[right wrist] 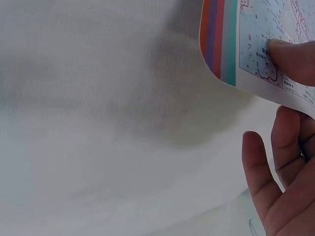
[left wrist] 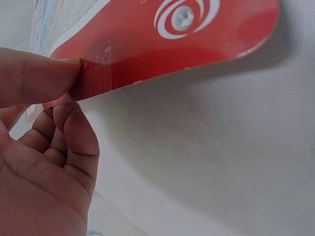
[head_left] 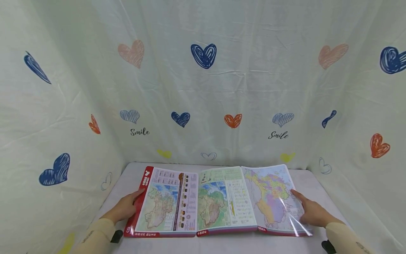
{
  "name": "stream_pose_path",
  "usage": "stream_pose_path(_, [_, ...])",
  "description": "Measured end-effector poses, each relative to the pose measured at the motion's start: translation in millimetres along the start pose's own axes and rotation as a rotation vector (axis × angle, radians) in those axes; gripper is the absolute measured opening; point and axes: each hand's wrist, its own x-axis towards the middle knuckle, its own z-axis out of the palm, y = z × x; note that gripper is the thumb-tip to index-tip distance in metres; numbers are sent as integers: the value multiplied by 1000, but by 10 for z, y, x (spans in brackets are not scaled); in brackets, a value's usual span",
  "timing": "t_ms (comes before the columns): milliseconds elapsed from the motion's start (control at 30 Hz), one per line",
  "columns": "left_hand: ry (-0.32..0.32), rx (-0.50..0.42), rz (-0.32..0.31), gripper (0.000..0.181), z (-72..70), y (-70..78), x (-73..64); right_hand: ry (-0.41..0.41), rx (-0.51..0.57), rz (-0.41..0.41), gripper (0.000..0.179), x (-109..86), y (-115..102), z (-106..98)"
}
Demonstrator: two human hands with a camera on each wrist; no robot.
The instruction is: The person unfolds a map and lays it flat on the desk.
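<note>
A glossy folding map (head_left: 211,203) lies spread over the table in three visible panels, with fold lines between them. Its red left border (left wrist: 162,59) is pinched by my left hand (head_left: 124,207), thumb on top and curled fingers beneath. At the opposite edge, my right hand (head_left: 312,211) pinches the right panel (head_left: 274,201) between thumb and fingers. The right wrist view shows that panel's rounded corner with coloured stripes (right wrist: 219,44) and the little finger held away from the sheet. Both side edges are raised off the cloth.
A white cloth covers the tabletop (head_left: 165,245). White curtains (head_left: 203,91) printed with hearts and "Smile" enclose the back and both sides. Dark wrist straps (head_left: 116,236) show at the cuffs of the light sleeves (head_left: 98,234).
</note>
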Motion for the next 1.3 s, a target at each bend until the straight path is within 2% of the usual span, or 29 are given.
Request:
stream_pose_path(233, [5,-17,-8,79,18,-41,6,-43,9,54,101,-8,16,-59])
stream_pose_path(700, [0,-77,-68,91,51,-63,14,-93,23,129,102,14,90,34])
stream_pose_path(1067, [8,20,-49,85,79,-71,40,-147,27,209,95,-1,96,105])
stream_pose_path(1300, [11,52,-73,87,74,-37,52,-167,32,203,87,-28,21,82])
